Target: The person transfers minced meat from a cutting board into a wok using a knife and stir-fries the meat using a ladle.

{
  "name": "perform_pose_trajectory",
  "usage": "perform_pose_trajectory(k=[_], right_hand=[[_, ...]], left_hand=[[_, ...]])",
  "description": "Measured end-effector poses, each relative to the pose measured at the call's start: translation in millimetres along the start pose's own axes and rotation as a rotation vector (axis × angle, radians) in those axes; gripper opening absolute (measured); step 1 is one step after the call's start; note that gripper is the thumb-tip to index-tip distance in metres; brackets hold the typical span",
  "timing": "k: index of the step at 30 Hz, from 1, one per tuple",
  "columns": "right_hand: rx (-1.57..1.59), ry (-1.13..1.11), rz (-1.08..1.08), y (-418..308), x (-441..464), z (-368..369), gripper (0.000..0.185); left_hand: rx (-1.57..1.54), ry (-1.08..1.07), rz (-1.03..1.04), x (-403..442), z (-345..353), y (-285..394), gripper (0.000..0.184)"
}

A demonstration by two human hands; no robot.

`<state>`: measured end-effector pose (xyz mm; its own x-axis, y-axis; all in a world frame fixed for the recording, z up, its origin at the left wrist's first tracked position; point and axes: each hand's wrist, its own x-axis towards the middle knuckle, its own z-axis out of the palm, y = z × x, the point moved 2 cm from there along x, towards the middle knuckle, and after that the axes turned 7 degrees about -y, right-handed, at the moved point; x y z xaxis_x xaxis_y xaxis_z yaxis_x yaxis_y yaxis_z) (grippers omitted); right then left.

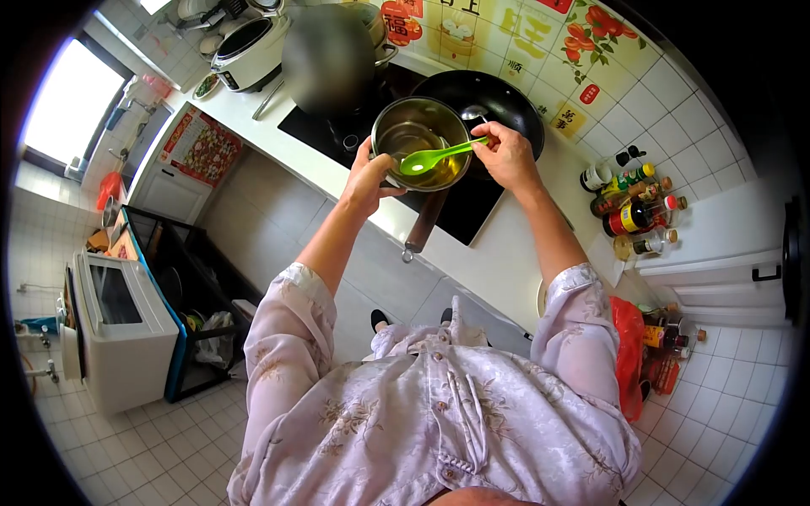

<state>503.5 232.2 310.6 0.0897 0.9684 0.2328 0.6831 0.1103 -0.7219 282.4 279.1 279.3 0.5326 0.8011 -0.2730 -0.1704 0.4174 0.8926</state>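
Note:
My left hand grips the near left side of a round metal pot, its thumb over the rim. Yellowish clear liquid lies in the bottom of the pot. Between the fingers of my right hand is the handle of a bright green spoon. The spoon's bowl is over the pot, near my left thumb, with a small pale spot in it. Behind the pot is a black wok with a metal ladle in it. A wooden handle sticks out below the pot.
The black cooktop is set into a white counter. At the back left stands a rice cooker. Several seasoning bottles line the wall on the right. A white oven stands at the left, beside a black rack.

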Motion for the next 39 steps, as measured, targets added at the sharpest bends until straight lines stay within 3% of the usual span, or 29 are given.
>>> perform_pose_trajectory(k=[2,4,8,13,19,39], right_hand=[[-0.018,-0.006,-0.008,-3,0,-3,0.011],[0.106,-0.166,0.150,0,0,-3,0.011],[0.120,-0.207,0.163,-8,-4,-7,0.012],[0.451,-0.289,0.352,8,-8,2,0.013],[0.787,-0.223,0.503,18,-7,5,0.009],[0.778,-0.137,0.498,37,18,-19,0.009]], left_hand=[[-0.019,-0.016,-0.002,3,-1,-1,0.068],[-0.020,-0.007,0.010,5,-1,0,0.067],[-0.015,0.000,0.009,9,0,1,0.068],[0.007,0.014,0.024,16,1,1,0.069],[-0.012,0.019,0.031,21,1,2,0.069],[0.046,0.067,0.047,55,3,-6,0.067]])
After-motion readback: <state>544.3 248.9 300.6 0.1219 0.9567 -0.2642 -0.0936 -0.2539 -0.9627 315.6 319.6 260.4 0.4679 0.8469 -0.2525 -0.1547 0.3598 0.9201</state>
